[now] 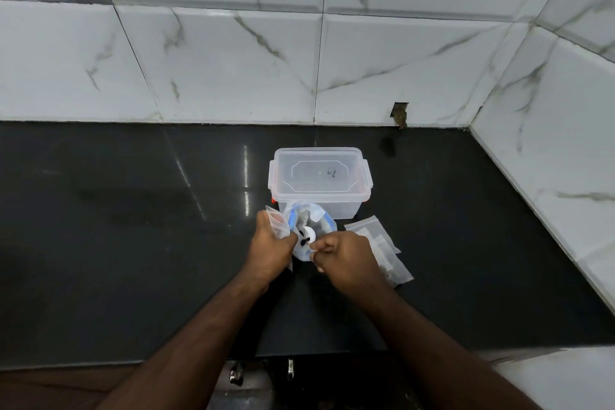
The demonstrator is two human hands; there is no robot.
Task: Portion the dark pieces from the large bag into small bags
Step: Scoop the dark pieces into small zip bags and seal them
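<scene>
Over a dark countertop [133, 243], a person is working a large bag [307, 230] held up between both hands, its few dark pieces [304, 238] showing through the clear plastic at the centre. The left hand [268, 251] is gripping a small bag [278, 223] against the large bag's 9 o'clock side; the right hand [346, 256], at 4 o'clock, is pinching the large bag's plastic with curled fingers. A lidded clear container [319, 180] is standing just beyond at 12 o'clock, and a loose pile of small bags [382, 250] is lying near the right hand at 3 o'clock. The pieces are likely to spill if either pinch slips or the small bag's mouth closes. Room is lying wide open toward 9 o'clock; the tiled wall [549, 160] is closing in at 3 o'clock, the counter's front edge at 6.
</scene>
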